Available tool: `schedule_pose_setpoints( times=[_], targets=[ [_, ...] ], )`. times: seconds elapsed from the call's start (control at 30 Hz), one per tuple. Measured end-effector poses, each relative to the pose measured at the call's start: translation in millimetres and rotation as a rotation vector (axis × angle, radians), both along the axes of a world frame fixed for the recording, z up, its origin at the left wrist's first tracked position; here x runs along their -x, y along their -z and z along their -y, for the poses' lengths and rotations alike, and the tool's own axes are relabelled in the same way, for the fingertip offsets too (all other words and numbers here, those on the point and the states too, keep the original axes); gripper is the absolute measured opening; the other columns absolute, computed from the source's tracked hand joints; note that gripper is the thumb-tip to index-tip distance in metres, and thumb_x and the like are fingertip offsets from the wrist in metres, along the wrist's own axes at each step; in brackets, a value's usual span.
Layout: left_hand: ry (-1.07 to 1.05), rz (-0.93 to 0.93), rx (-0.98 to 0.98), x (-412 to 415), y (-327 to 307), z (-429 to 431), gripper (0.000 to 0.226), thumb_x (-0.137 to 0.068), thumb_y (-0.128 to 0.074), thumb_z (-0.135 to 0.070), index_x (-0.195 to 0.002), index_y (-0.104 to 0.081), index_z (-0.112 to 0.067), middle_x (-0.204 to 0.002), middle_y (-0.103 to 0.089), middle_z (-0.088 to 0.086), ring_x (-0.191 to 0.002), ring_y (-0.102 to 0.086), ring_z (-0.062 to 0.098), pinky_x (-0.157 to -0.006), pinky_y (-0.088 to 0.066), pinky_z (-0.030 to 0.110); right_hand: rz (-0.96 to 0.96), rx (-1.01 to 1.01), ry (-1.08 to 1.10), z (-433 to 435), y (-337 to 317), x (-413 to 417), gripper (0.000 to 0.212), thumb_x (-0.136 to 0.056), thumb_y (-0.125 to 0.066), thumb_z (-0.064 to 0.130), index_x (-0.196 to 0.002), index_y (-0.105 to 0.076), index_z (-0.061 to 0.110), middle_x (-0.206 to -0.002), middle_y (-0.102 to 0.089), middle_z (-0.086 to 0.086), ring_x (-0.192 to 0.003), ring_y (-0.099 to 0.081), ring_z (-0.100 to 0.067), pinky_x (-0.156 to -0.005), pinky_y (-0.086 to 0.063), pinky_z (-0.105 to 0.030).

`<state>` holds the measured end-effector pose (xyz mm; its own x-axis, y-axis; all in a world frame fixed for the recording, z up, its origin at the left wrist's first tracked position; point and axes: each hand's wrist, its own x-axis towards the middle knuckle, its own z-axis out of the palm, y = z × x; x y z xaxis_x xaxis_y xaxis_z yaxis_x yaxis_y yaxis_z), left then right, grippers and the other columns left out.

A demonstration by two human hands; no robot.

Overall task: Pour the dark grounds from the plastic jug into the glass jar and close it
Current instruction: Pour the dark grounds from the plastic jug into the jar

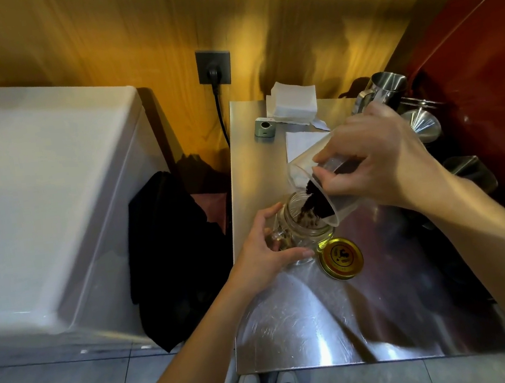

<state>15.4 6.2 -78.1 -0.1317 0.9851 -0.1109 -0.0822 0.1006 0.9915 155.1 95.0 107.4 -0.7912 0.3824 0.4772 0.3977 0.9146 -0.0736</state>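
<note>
A clear glass jar (301, 222) stands upright near the left edge of the steel table (308, 321), with my left hand (263, 250) wrapped around its left side. Above it my right hand (377, 160) grips a clear plastic jug (302, 169), tilted down to the left with its spout over the jar's mouth. Dark grounds (313, 201) slide from the jug into the jar. The jar's gold lid (342, 258) lies flat on the table, just right of the jar.
White paper sheets (292, 100) and a small grey device (264, 127) sit at the table's far end. Steel pitchers (384, 87) and a funnel (424, 124) stand at the right. A white chest (37, 186) and black cloth (172, 249) lie to the left.
</note>
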Motion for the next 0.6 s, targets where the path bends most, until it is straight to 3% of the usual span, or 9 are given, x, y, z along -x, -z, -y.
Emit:
schedule_pose_setpoints(
  times=[0.1,0.2,0.3,0.43,0.6],
  targets=[
    [-0.008,-0.011,0.022,-0.7,-1.2,-1.2,0.082,-0.050,-0.093,-0.042,-0.114,-0.046,-0.063,-0.107,-0.072,0.001,-0.097,-0.071,0.024,-0.088,-0.057,0.038,0.029,-0.002,0.006,-3.3,-1.8,1.4,0.027,-0.076,-0.062,0.026,-0.067,-0.069,0.003,-0.057,-0.065,-0.012,-0.052,-0.055,-0.026,-0.063,-0.035,-0.039],
    [-0.012,-0.025,0.026,-1.1,-2.4,0.2,0.084,-0.048,-0.094,-0.047,-0.115,-0.046,-0.063,-0.103,-0.073,-0.002,-0.095,-0.071,0.025,-0.084,-0.058,0.041,0.060,0.008,0.017,-4.2,1.6,2.5,0.030,-0.077,-0.061,0.030,-0.068,-0.070,0.003,-0.058,-0.065,-0.013,-0.054,-0.054,-0.027,-0.063,-0.036,-0.040],
    [-0.036,-0.046,0.046,-2.4,-7.4,0.5,0.088,-0.041,-0.092,-0.059,-0.115,-0.045,-0.064,-0.110,-0.065,0.025,-0.098,-0.063,0.045,-0.088,-0.051,0.058,0.015,0.000,-0.002,-3.4,2.1,-0.1,0.033,-0.080,-0.055,0.032,-0.069,-0.069,0.004,-0.058,-0.065,-0.010,-0.054,-0.054,-0.024,-0.064,-0.034,-0.037],
    [-0.032,-0.044,0.053,-2.8,-7.9,0.2,0.089,-0.040,-0.091,-0.061,-0.116,-0.045,-0.064,-0.111,-0.065,0.025,-0.102,-0.063,0.045,-0.093,-0.049,0.061,0.020,0.002,-0.005,-5.1,0.5,0.5,0.035,-0.080,-0.052,0.034,-0.070,-0.069,0.006,-0.059,-0.066,-0.010,-0.054,-0.054,-0.023,-0.065,-0.031,-0.034],
    [-0.029,-0.062,0.047,-2.6,-4.2,-1.0,0.089,-0.041,-0.091,-0.061,-0.116,-0.044,-0.064,-0.108,-0.068,0.012,-0.101,-0.065,0.040,-0.091,-0.052,0.057,0.030,0.012,-0.002,-3.3,2.4,0.5,0.036,-0.080,-0.051,0.035,-0.069,-0.069,0.005,-0.058,-0.064,-0.010,-0.053,-0.052,-0.023,-0.064,-0.033,-0.035]
  ],
)
